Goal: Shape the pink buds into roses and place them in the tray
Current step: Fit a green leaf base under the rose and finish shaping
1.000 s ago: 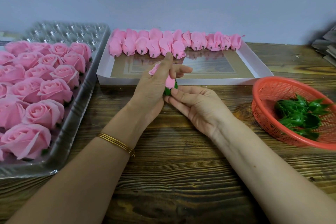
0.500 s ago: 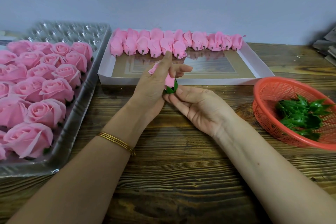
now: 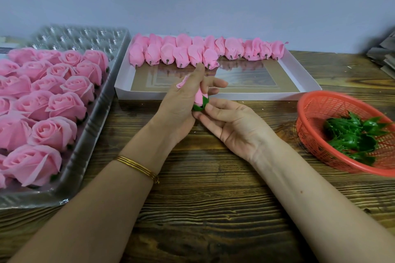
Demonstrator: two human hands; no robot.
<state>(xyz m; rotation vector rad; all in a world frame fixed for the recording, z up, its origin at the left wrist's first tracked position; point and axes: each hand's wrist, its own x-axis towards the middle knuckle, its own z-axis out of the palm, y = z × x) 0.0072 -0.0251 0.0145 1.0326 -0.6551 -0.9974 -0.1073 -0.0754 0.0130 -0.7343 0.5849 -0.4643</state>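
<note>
A dark wooden surface (image 3: 203, 209) spreads before me. On its left lies a clear plastic tray (image 3: 85, 168) packed with finished pink roses (image 3: 53, 132). At the far middle, a white box (image 3: 245, 96) holds a row of buds (image 3: 181, 53) along its far wall. On the right, a red basket (image 3: 310, 100) contains green leaf pieces (image 3: 352, 136). Over the middle, just nearer than the box, the left hand (image 3: 181, 102) has its grip wrapped round a pink bud (image 3: 199, 97), held roughly upright. The right hand (image 3: 233, 126), palm up, pinches the green calyx (image 3: 199, 107) at the bud's base. A gold bangle (image 3: 139, 166) circles the left wrist.
</note>
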